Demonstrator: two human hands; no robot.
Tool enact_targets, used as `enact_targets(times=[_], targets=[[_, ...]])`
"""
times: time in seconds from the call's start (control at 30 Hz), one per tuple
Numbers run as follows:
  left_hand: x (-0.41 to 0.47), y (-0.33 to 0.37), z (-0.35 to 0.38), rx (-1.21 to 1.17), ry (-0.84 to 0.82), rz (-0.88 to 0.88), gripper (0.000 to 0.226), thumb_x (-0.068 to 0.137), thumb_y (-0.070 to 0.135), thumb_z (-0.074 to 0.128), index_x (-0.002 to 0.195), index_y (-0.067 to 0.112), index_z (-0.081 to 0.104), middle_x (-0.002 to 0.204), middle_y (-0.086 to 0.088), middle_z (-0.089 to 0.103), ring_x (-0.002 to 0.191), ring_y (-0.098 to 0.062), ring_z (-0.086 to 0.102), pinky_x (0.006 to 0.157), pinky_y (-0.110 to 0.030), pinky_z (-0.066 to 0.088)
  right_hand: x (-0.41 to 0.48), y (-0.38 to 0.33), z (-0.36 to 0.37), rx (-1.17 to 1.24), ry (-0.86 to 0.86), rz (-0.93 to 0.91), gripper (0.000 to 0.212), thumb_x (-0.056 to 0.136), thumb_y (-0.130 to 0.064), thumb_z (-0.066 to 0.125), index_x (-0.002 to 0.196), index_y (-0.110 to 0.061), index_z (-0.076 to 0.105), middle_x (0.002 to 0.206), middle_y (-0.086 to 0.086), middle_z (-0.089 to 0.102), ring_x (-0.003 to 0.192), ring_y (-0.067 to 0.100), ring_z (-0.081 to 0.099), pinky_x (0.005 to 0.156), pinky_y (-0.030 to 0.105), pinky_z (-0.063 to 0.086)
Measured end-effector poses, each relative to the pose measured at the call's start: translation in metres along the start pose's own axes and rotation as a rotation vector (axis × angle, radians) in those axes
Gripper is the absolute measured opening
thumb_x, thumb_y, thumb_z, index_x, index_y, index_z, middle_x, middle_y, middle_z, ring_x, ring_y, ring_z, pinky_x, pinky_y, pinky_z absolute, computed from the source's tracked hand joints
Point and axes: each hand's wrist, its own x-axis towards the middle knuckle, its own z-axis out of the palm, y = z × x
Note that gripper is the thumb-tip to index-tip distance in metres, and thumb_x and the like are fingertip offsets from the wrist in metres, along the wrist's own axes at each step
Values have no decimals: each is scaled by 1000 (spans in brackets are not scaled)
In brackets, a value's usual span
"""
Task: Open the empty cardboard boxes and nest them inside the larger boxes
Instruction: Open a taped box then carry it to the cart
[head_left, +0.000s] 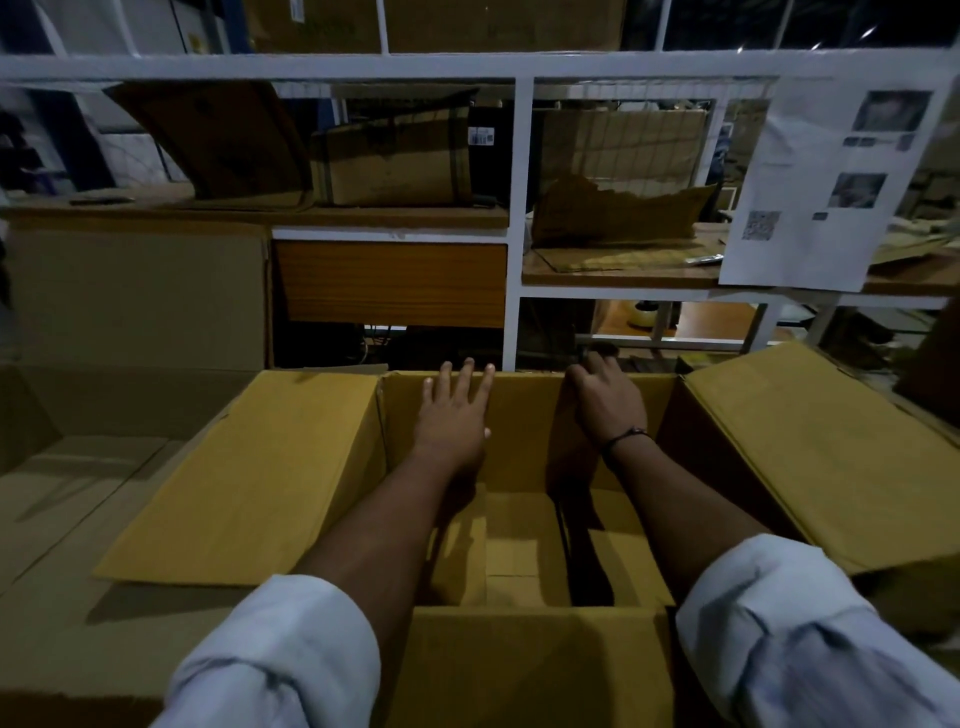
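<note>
two rolled-up pale sleeves (280, 654) sit closest. past them stands the open cardboard box (519, 665), mouth facing up. its long sides seem to run away from the person. inside it the folded bottom flaps (511, 540) show. its left flap (249, 478) and right flap (810, 457) spread out sideways. the left hand (457, 415) lies flat on the inside of the far wall, fingers straight. the right hand (605, 400) curls its fingers over the far rim and grips it. a bigger, paler box (104, 467) stands open on the left, under the left flap. behind is a white shelf rack (511, 208) with more cardboard boxes (395, 156), torn cardboard (618, 213) and a hanging paper sheet (821, 182). the room is dim.
</note>
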Motion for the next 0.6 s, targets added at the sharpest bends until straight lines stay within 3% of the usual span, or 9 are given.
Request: enact_targets(times=[0.27,0.6], targets=[[1,0,-1,-48,-35,-56,90,103,43,51,159,36,-20,169,-3,-20,149,-50,-23,122,-61,-9,10,-5,-7,-41,-23,14,29,100,-5,52,127,-8,59,133,13,52,125,31,49,98,39,49],[6,0,0,-52,-52,-76,90,103,43,52,159,37,-18,170,-2,-18,149,-50,-22,122,-63,-9,7,-8,-4,42,0,68,31,96,-4,59,126,-10,60,130,12,53,123,29,50,97,38,52]])
